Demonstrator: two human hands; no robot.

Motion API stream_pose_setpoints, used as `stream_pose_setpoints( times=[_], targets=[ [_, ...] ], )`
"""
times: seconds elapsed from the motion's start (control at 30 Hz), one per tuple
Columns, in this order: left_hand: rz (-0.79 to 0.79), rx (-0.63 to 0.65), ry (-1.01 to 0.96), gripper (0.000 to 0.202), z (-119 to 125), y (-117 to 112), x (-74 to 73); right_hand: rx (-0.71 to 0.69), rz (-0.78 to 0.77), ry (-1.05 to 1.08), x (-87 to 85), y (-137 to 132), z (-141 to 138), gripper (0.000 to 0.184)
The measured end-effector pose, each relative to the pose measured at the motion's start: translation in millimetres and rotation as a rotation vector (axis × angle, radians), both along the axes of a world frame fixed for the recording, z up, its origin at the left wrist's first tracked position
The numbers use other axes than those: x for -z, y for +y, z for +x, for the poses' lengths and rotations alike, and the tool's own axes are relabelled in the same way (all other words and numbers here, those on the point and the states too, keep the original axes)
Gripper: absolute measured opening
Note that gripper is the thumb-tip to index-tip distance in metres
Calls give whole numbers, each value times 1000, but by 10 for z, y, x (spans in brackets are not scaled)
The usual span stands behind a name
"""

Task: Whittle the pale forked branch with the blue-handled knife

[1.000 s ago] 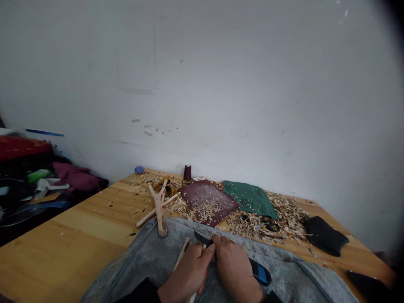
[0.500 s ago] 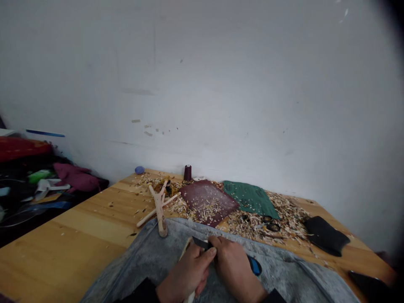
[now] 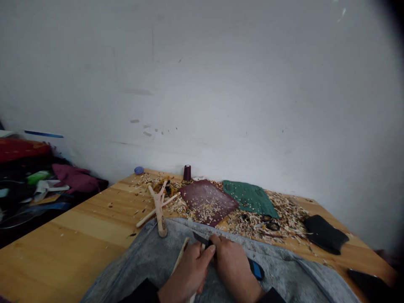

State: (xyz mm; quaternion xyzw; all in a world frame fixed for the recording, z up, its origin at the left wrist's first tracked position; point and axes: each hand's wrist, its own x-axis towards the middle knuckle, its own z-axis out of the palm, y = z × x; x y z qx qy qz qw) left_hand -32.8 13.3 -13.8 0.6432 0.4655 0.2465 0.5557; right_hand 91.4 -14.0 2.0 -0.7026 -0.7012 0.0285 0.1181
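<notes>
My left hand (image 3: 191, 269) is closed around a pale peeled wooden stick (image 3: 181, 254), whose upper end sticks out past the fingers. In my right hand (image 3: 232, 266) is a knife (image 3: 200, 238). Its dark blade points up and left, close to the stick's top, and its black-and-blue handle (image 3: 256, 269) shows below the palm. The left thumb lies against the knife near the base of the blade. Both hands are over a grey cloth (image 3: 145, 269). Just beyond them, a forked, peeled branch (image 3: 160, 212) rests at the cloth's edge.
Wood shavings (image 3: 252, 225) cover the back of the wooden table (image 3: 75, 235), around a maroon sheet (image 3: 208, 202) and a green cloth (image 3: 251, 198). Scissors (image 3: 272, 225), a black pad (image 3: 326, 234), a dark phone-like slab (image 3: 368, 280) and a thread spool (image 3: 187, 173) lie about.
The knife blade has slid up and away from the stick, so more of the blade and of the stick's end shows. The handle end has shifted slightly right and down.
</notes>
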Motion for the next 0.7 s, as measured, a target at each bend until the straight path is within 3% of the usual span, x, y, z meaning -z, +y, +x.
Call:
stream_pose_setpoints(
  times=[0.07,0.2,0.3,0.4,0.57,0.7],
  targets=[
    [89,-18,30,38,-25,-1,-33,-4,32,15,-1,-12,3,29],
    [420,-147,109,28,-161,15,-151,-14,66,15,0,-30,17,32],
    [531,-286,224,32,-343,34,-179,-19,36,-9,17,-27,36,35],
    [474,-396,336,36,-546,25,-79,-21,20,-19,36,-10,55,37],
    [402,-219,471,33,-728,-64,113,-14,32,-14,42,-2,61,34],
    [389,-172,529,22,-722,-107,62,-25,44,-19,48,-19,52,34]
  ],
)
